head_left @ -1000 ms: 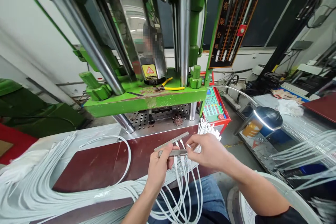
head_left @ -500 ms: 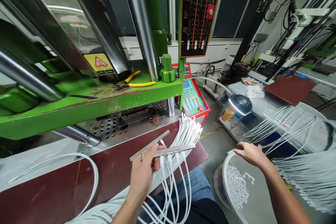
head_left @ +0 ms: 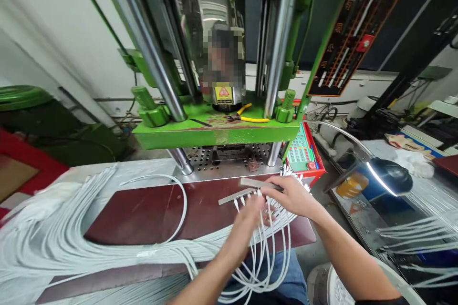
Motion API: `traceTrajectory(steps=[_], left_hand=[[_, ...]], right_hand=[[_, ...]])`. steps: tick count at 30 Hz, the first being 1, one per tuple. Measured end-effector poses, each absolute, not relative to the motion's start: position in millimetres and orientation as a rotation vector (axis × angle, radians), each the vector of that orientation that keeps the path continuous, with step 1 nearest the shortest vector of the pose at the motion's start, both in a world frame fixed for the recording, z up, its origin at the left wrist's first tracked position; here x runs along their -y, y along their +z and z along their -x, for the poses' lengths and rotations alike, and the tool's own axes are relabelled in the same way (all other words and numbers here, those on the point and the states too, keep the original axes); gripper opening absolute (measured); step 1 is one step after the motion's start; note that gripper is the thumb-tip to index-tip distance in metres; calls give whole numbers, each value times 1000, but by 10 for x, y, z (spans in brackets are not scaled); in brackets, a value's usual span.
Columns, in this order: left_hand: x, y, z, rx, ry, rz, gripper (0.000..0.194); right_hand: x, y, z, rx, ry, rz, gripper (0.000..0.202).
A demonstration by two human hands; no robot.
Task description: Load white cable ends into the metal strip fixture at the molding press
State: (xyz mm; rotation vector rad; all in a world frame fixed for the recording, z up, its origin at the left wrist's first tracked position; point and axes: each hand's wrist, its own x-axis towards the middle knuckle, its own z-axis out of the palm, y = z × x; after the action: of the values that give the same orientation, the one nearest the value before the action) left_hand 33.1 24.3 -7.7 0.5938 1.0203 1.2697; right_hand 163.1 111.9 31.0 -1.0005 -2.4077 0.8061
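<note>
In the head view, my left hand [head_left: 252,212], smeared by motion, closes around the lower narrow metal strip [head_left: 231,197]. White cable ends [head_left: 242,200] sit in a row along this strip, and their cables [head_left: 266,248] hang in loops below. My right hand [head_left: 295,195] is closed on a second flat metal bar [head_left: 255,183], lying just above the first at an angle. Both hands nearly touch, and my right fingertips partly cover the strip's right end. Behind and under the right hand lies a bundle of white cable ends [head_left: 286,171].
A brown board [head_left: 143,209] in front carries long bundled white cables [head_left: 107,250]. Behind stands a green press [head_left: 214,138] with yellow-handled pliers [head_left: 254,119] on its ledge. To the right are a control panel [head_left: 302,152], a lamp [head_left: 390,176] and a white bucket [head_left: 331,281].
My right hand has come from the bucket to the metal pieces and taken hold of one bar. My left hand stays at the strip with the cables. The view has turned left.
</note>
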Motion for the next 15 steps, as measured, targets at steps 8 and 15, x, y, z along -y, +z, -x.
traceTrajectory(steps=[8,15], left_hand=[[117,-119,-519,-876,949,-804,50],[255,-76,-326,-960,995,-893,57]], right_hand=[[-1388,521,-1464,2483,655,1026,45],[-1479,536,-1109,2502,625,1007,44]])
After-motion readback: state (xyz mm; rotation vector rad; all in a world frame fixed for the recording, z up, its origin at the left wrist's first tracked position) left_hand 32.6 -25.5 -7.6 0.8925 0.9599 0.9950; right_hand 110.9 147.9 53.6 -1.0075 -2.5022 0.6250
